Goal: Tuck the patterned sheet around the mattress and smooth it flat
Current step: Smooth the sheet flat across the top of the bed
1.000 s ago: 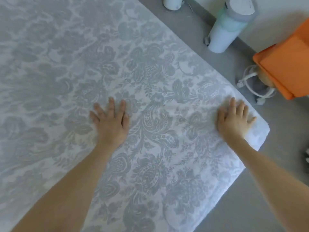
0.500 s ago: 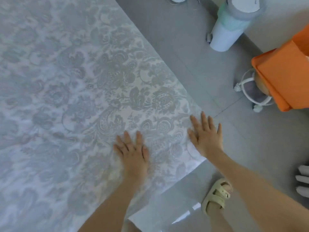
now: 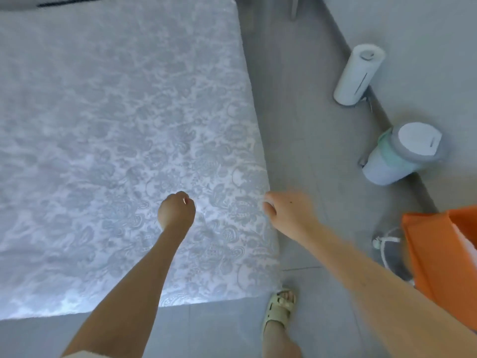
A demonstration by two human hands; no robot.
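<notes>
Sheet (image 3: 124, 130) lies spread flat over the mattress (image 3: 274, 257), right out to its near right corner. My left hand (image 3: 176, 211) is above it, curled into a fist, nothing in it. My right hand (image 3: 290, 211) hooks over the right edge, fingers bent; gripping or not, I can't tell.

patterned sheet (image 3: 129, 125): white ground under a soft grey floral damask, with scrolling leaves and blossoms all over; looks bluish toward the far end. floor (image 3: 296, 125): plain mid grey, thin darker tile joints. tall cylinder (image 3: 357, 76): white, with a grey spot on top and a thin dark slit. bin (image 3: 395, 161): pale bluish-white body, grey rim, white lid, mint-green liner at the collar. orange fabric (image 3: 444, 259): bright, unpatterned. sandal (image 3: 280, 310): pale yellowish beige. stripe (image 3: 74, 1) at top left: near black.
</notes>
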